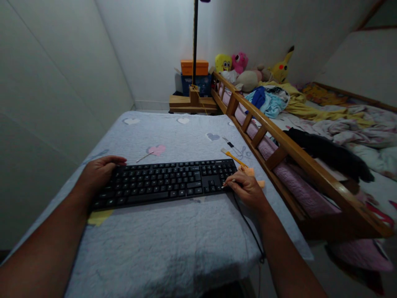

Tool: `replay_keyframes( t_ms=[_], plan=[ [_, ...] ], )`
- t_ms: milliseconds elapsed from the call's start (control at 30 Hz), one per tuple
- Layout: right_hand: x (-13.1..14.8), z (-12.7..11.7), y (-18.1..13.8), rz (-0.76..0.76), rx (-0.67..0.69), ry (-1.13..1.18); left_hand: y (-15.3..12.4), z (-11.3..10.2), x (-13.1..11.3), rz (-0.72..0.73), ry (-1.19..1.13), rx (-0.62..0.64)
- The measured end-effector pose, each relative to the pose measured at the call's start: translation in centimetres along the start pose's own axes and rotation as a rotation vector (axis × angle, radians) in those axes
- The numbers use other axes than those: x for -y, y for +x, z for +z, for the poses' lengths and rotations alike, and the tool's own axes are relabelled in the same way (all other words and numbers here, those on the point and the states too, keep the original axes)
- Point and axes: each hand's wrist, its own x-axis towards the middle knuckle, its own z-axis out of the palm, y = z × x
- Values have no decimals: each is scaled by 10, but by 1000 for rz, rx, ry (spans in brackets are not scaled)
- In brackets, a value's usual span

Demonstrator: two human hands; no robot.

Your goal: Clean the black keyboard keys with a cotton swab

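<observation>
A black keyboard (167, 180) lies across the cloth-covered table, its cable trailing off the near right side. My left hand (99, 174) grips its left end, thumb and fingers around the edge. Over the number pad at the right end, my right hand (245, 186) pinches a thin cotton swab (222, 187), its white tip down by the lower keys. Most of that swab is hidden by the fingers. A second cotton swab (144, 156) rests behind the keyboard. To the right lie a yellow-handled brush (234, 157) and a wire keycap puller (230, 145).
An orange cloth (259, 182) lies partly behind my right hand. The patterned table cover (161, 240) reaches a wooden bed rail (266, 124) on the right. Beyond are bedding and plush toys (248, 80). A wooden stand (194, 101) and an orange box (194, 67) stand at the back.
</observation>
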Motion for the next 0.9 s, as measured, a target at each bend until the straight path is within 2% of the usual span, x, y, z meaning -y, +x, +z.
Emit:
replay_keyframes(
  t_ms=[200,433,733,900],
  plan=[
    [2,-1,-1,23,22,20,2,1,5,5,-19,8],
    [-2,2,0,-3,-41,1,3,1,7,1,-26,8],
    [6,-2,-2,12,37,17,2,1,5,-2,-6,0],
    [5,-3,-2,21,33,39,2,1,5,8,-3,-2]
  ],
)
